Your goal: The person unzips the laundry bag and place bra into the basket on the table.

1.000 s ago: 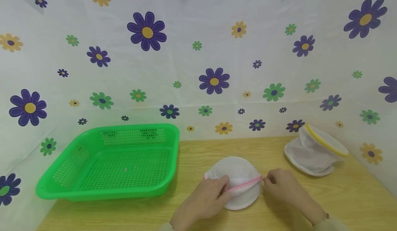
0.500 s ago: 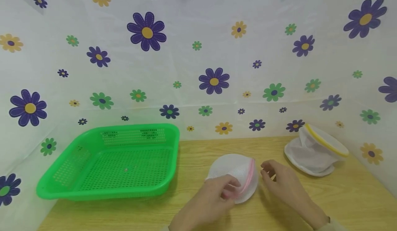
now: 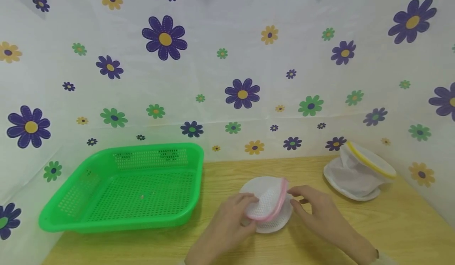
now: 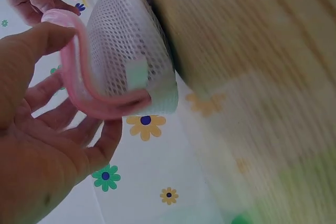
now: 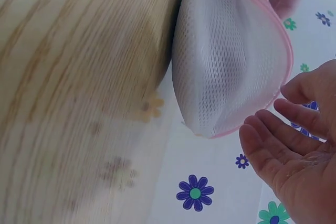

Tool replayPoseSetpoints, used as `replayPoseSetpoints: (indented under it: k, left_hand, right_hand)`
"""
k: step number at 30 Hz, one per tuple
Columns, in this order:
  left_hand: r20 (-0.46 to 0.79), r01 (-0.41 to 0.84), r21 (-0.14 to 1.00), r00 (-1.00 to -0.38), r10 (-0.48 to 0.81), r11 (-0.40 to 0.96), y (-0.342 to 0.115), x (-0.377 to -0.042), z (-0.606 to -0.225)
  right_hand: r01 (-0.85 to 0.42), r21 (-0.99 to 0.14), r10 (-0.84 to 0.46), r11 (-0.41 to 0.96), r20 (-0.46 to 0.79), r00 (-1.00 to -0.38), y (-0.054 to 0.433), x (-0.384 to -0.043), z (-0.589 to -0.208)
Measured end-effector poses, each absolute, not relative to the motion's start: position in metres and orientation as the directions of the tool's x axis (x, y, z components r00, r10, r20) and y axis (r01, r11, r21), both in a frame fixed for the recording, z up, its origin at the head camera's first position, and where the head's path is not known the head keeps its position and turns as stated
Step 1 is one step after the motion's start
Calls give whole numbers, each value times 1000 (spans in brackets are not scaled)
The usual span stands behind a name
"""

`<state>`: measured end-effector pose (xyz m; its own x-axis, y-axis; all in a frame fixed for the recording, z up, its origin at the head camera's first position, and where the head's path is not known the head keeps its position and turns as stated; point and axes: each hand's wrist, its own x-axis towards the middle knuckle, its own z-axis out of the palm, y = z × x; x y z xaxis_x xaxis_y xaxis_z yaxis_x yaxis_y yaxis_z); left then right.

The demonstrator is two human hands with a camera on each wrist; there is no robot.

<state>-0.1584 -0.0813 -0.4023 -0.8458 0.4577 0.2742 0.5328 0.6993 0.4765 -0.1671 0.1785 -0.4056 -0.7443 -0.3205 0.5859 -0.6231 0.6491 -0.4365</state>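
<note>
A round white mesh laundry bag (image 3: 263,198) with a pink-trimmed edge is held just over the table, its mouth gaping. My left hand (image 3: 231,217) grips the bag, with the thumb on the pink edge (image 4: 79,82) and the fingers bent under it. On the other side, my right hand (image 3: 318,207) has its fingertips close against the pink edge, fingers loosely bent and parted. In the right wrist view the thumb and index tips of that hand (image 5: 299,145) are at the trim; whether they press it is unclear. The bag's inside is mostly hidden.
A large green plastic basket (image 3: 121,225) stands at the left of the wooden table (image 3: 227,174). Another white bag with a yellow rim (image 3: 359,178) lies tilted at the back right. A flower-printed sheet (image 3: 209,71) hangs behind the table.
The right hand let go of the pink edge's end, drew off, then came back to the trim. The bag was turned, and its mouth now gapes. The head view shifted slightly.
</note>
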Motion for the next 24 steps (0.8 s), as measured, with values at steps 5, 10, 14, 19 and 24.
replayPoseSetpoints:
  k: [5,10,14,19,24]
  left_hand:
    - [310,559,519,-828,467,647,-81,-158,-407]
    - [246,461,676,-876,414,574,-79,-158,-404]
    - [149,328,827,-911,384,457,-79,-159,-404]
    - [93,228,896,-936,341,382,-79,-160,-407]
    - [19,121,927,-960,279,354,-79,-161,-405]
  right_hand:
    - [-649,-403,-347,645,602,-719,178,-167,-407]
    - [-670,-388,-348,634,630,-694,176,-165,-407]
    - [-711,-370,-323,597,701,-636,174,-164,-407]
    - [-745,-348,-267,570,779,-568,169,-165,-402]
    - [-817,-276,-296,506,834,-465,159,-170,-397]
